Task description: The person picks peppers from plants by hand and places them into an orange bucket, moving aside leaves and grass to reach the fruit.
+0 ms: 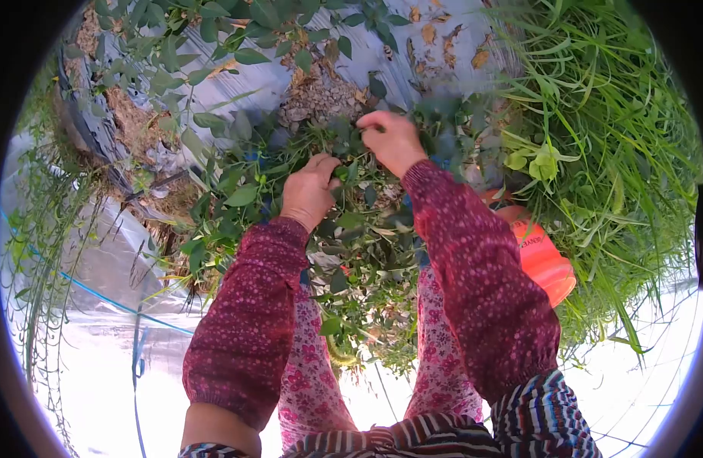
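My left hand (309, 189) is closed among the stems of a leafy green plant (244, 195), its fingertips pressed together and partly hidden. What they grip, if anything, does not show. Slightly farther away and to the right, my right hand (395, 143) has its thumb and index finger curled into a pinch. A bit of green shows at those fingers, too small to name. Thin stems and leaves (321, 145) lie between the two hands. Both forearms wear dark red patterned sleeve covers (481, 259).
An orange bucket (548, 263) lies tilted beside my right forearm. Tall grass (596, 137) grows along the right. Silvery plastic sheeting (450, 46) with dry leaves covers the ground ahead, around a patch of bare soil (317, 95). A blue cord (114, 304) runs at left.
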The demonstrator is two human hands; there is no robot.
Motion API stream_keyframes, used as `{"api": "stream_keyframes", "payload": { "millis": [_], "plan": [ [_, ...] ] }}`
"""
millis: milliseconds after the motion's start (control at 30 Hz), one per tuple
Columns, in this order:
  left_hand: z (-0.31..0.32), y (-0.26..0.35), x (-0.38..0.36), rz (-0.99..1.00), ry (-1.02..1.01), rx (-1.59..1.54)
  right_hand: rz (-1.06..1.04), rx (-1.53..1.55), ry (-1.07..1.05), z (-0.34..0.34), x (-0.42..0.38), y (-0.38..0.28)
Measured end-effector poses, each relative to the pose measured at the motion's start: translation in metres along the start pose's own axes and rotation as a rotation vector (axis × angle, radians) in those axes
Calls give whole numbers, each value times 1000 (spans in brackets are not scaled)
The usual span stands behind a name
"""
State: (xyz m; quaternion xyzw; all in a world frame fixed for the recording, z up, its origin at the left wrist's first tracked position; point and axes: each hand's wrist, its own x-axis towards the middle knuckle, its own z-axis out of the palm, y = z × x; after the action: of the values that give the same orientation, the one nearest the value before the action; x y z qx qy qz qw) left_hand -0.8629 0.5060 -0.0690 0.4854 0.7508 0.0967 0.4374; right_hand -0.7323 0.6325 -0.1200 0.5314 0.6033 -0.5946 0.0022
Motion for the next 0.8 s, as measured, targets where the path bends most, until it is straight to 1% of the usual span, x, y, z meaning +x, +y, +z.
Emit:
{"api": "stream_keyframes", "payload": {
  "millis": [33, 67, 100, 133, 167, 200, 233, 267, 333, 367, 433, 467, 533, 567, 600, 633, 667, 733, 800],
  "plan": [
    [3, 1, -3, -41, 59, 14, -101, -306, -129, 8, 11, 3],
    [7, 4, -6, -83, 114, 26, -102, -307, -130, 15, 19, 1],
    [8, 8, -10, -122, 177, 17, -54, -336, -116, 25, 24, 0],
    [9, 11, -15, -126, 171, 15, -3, -363, -102, 32, 28, 0],
    [9, 15, -19, -193, 200, -15, 7, -231, -131, 35, 32, 0],
    [11, 18, -22, -258, 228, -46, 15, -234, -128, 39, 34, 1],
    [14, 18, -26, -259, 293, -64, -45, -342, -217, 43, 36, 0],
    [18, 13, -29, -247, 282, -79, -100, -455, -302, 44, 37, -2],
    [25, 3, -32, -326, 412, -207, -56, -528, -303, 51, 39, -3],
    [24, 4, -31, -318, 411, -220, -30, -572, -314, 53, 41, 1],
    [19, 4, -31, -442, 511, -406, -44, -527, -304, 52, 44, 12],
    [20, 3, -33, -447, 509, -399, -62, -469, -310, 54, 41, 10],
    [19, -4, -37, -415, 539, -488, -63, -466, -360, 53, 41, 7],
    [15, -1, -35, -393, 583, -474, -63, -488, -394, 53, 43, 10],
    [10, -2, -33, -396, 584, -470, -59, -521, -422, 51, 46, 12],
    [4, -1, -30, -457, 583, -517, -53, -586, -413, 53, 47, 14],
    [0, -5, -30, -520, 581, -563, -52, -585, -417, 51, 47, 13],
    [-9, -12, -30, -541, 553, -561, -88, -554, -456, 43, 48, 9],
    [-18, -14, -28, -542, 495, -557, -66, -496, -484, 35, 49, 1]
  ]
}}
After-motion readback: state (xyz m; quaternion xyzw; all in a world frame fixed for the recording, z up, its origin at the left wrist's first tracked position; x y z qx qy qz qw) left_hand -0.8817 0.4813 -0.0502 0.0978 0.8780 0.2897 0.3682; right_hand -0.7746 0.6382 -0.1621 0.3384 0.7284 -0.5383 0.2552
